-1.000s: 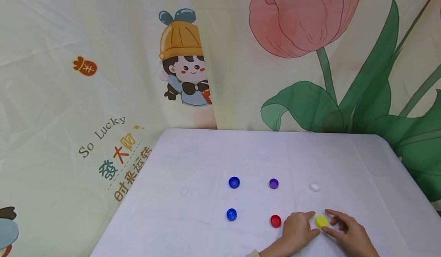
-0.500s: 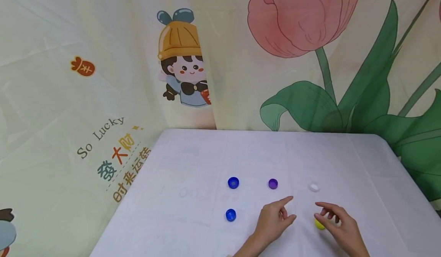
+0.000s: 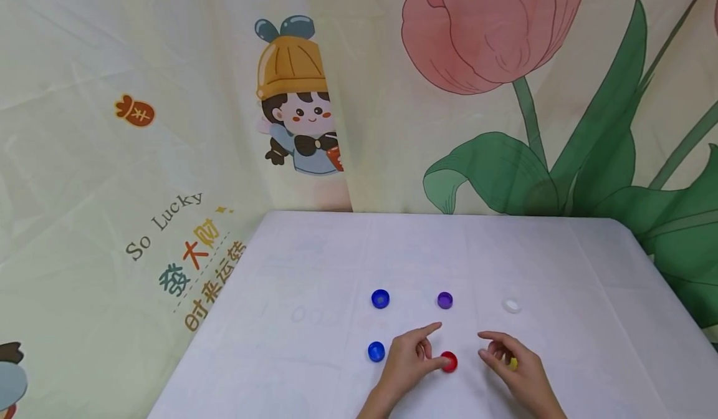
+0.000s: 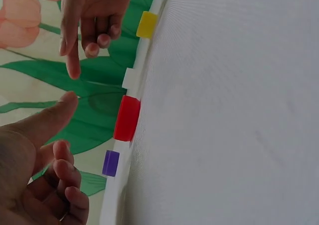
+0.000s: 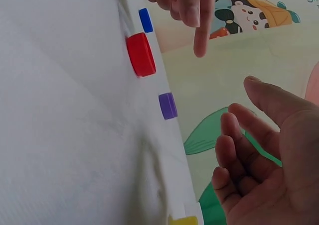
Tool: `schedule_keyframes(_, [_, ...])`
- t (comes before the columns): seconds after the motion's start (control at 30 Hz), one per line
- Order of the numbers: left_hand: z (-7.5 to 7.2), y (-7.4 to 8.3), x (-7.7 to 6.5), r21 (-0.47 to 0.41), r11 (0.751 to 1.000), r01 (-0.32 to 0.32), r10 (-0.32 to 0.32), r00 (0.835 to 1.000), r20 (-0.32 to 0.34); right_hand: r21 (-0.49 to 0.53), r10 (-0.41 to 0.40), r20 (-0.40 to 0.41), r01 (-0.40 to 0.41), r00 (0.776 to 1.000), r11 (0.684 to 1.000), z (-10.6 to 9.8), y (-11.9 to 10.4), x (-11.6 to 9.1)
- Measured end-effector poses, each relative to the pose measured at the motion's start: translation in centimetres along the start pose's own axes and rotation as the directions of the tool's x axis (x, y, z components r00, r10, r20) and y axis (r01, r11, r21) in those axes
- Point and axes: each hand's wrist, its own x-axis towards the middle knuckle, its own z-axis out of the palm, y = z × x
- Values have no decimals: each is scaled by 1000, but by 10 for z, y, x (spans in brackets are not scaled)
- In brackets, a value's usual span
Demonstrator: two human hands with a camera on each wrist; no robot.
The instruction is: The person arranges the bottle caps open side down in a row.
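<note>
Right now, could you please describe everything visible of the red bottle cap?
Round, short-walled and plastic-looking, the red bottle cap lies flat on the white table, hollow side apparently up, between the left hand and right hand. The left thumb overlaps it in the head view, but the left wrist view shows a gap.

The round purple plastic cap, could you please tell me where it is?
In the head view, the purple cap sits right of centre, between a round blue cap, left, and a round white cap, right.
</note>
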Motion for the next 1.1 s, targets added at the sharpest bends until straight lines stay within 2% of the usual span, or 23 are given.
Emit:
schedule_keyframes(0.07, [1, -2, -2, 3, 1000, 8, -8, 1000, 19, 12, -6, 28, 5, 1000, 1000, 5, -1, -1])
schedule_keyframes(0.13, [1, -3, -3, 3, 999, 40, -40, 998, 40, 28, 24, 79, -26, 997, 999, 9, -2, -1])
schedule_keyframes(0.27, [3, -6, -6, 8, 994, 105, -105, 991, 76, 16, 116, 218, -123, 969, 992, 20, -3, -1])
schedule_keyframes(0.33, [5, -9, -8, 17, 995, 103, -104, 991, 81, 5, 141, 274, -148, 951, 989, 24, -2, -2])
schedule_keyframes(0.47, [8, -11, -9, 39, 996, 76, -79, 994, 75, 10, 111, 339, -121, 934, 993, 30, 4, -5])
schedule_keyframes(0.67, [9, -11, -9, 115, 992, 47, -53, 997, 50, 14, -41, 312, 38, 949, 999, 36, 9, -6])
schedule_keyframes(0.73, [9, -11, -9, 138, 990, 40, -47, 998, 46, 7, -61, 292, 62, 954, 998, 37, 10, -6])
schedule_keyframes(1.1, [11, -11, -10, 172, 985, 2, -11, 999, 52, -35, -4, 293, 15, 956, 999, 38, 9, -4])
